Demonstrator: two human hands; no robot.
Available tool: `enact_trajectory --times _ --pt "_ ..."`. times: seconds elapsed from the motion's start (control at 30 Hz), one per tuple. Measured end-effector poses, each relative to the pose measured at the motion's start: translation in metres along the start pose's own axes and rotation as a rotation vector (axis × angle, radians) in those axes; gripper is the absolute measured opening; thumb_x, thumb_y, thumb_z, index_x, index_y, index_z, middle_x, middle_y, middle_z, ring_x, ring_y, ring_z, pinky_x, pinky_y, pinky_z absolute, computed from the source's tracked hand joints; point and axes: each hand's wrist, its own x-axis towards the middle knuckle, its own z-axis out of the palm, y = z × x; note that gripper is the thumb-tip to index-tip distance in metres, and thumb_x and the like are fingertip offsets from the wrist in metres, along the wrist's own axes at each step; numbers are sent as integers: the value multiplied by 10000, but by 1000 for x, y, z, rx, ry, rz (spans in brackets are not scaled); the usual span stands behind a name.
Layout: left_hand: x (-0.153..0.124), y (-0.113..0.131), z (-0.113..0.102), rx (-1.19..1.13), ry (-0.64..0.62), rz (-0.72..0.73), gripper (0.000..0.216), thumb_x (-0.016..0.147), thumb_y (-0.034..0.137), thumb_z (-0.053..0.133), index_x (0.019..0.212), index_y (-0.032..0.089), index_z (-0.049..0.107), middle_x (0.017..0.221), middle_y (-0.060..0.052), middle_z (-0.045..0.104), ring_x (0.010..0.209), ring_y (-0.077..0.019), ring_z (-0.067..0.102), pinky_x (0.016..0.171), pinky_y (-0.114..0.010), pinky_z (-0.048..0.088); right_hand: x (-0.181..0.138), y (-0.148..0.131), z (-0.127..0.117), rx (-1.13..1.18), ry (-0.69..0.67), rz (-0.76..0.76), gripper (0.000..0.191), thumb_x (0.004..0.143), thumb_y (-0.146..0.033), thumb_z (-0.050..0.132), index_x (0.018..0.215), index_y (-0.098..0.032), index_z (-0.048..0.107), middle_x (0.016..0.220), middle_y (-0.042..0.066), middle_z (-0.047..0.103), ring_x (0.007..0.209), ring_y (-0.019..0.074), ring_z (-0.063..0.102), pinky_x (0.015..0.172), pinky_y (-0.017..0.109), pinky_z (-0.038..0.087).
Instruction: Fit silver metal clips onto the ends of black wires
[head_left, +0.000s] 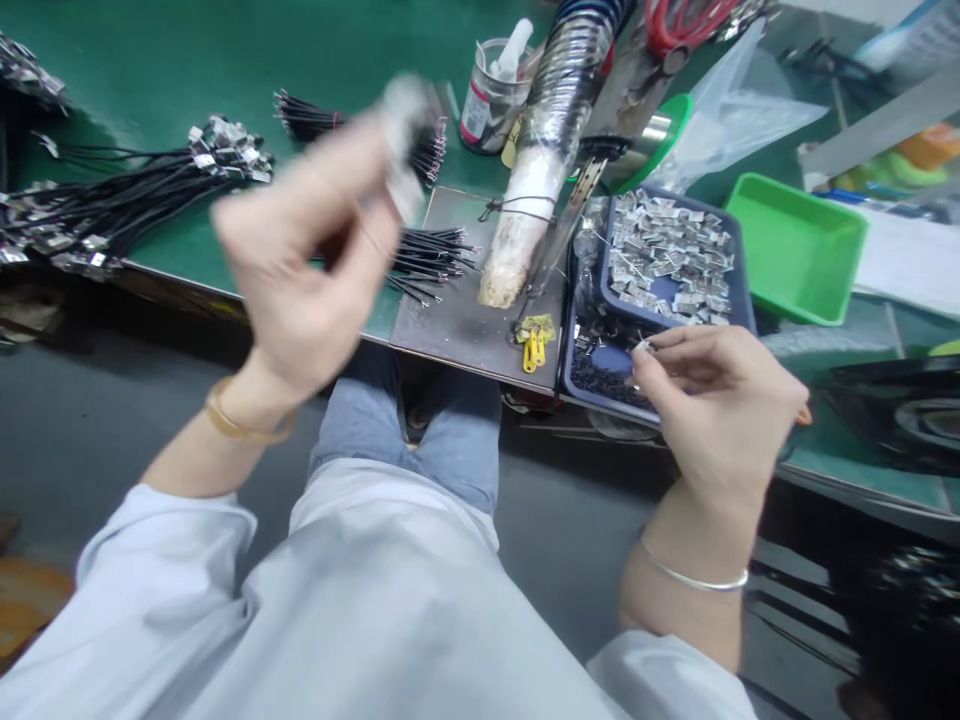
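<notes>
My left hand (307, 260) is raised over the bench's front edge, near the black wire bundles. It is smeared by motion, with white covers on the fingertips, and I cannot tell whether it holds anything. At the right, my right hand (712, 400) pinches a small metal part (643, 345) between thumb and fingertips. That hand is over the front of a blue tray (611, 397) containing small dark pieces. Behind it, a second blue tray (739, 265) holds many silvery metal clips (667, 250). Black wires (431, 252) with stripped ends lie on a grey board (465, 330).
A foil-wrapped duct (559, 100) slopes down to the board. Yellow tags (534, 348) lie near the edge. A jar (487, 95) stands behind, a green tray (799, 245) at right. Wire bundles with metal ends (157, 190) lie at left.
</notes>
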Motion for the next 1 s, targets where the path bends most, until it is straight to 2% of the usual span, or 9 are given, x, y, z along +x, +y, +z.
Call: enact_trajectory --times 0.07,0.13,0.2,0.37,0.47,0.63,0.77,0.9,1.0 --pt "-31 0 29 -96 3 118 181 899 324 680 1015 224 777 1008 -19 765 978 -172 717 896 -289 583 -5 -19 2 231 11 64 246 710 -219 823 625 -221 592 737 10 689 464 120 614 407 245 516" --pt "-51 -7 54 -270 -97 -32 141 836 290 701 855 170 771 711 -9 708 651 -127 661 615 -240 543 -14 -38 10 341 13 123 229 723 -191 832 658 -207 613 803 20 728 579 145 694 516 255 609" --pt "-61 -13 73 -447 -174 -190 134 800 270 693 805 142 733 571 19 615 503 -80 544 496 -200 450 -25 -52 23 332 29 155 140 795 -163 778 749 -202 652 875 22 760 718 160 746 638 278 650" --pt "-67 -14 95 -673 -233 -380 136 746 260 711 788 139 665 513 48 544 456 -51 471 452 -164 389 -40 -57 56 189 178 -44 80 866 -143 702 873 -223 708 946 27 769 892 182 750 766 325 639" --pt "-69 -11 99 -716 -236 -399 166 733 272 746 778 141 655 528 50 545 460 -48 462 460 -165 396 -41 -53 63 248 149 24 65 878 -163 693 856 -221 716 929 28 757 874 169 741 710 293 628" --pt "-69 -13 103 -709 -243 -361 196 740 321 777 749 154 675 568 41 563 499 -56 478 495 -183 413 -40 -48 63 399 -6 152 53 864 -191 704 857 -220 747 951 39 768 900 175 745 734 301 638" --pt "-68 -15 105 -709 -267 -366 281 707 391 823 721 156 669 624 27 596 528 -57 492 512 -194 414 -41 -46 62 453 -34 207 45 857 -211 702 829 -209 738 968 52 772 876 181 753 725 304 645" --pt "-67 -13 103 -723 -332 -432 357 692 433 852 667 154 630 544 47 540 475 -50 439 467 -194 376 -43 -46 64 443 -41 166 66 867 -176 679 832 -209 723 981 46 771 878 175 755 747 308 644" --pt "-66 -12 101 -751 -335 -452 373 717 430 841 657 156 596 509 58 511 456 -47 428 463 -185 380 -45 -48 65 307 17 24 110 862 -123 684 879 -222 730 992 38 772 930 172 749 814 321 633"
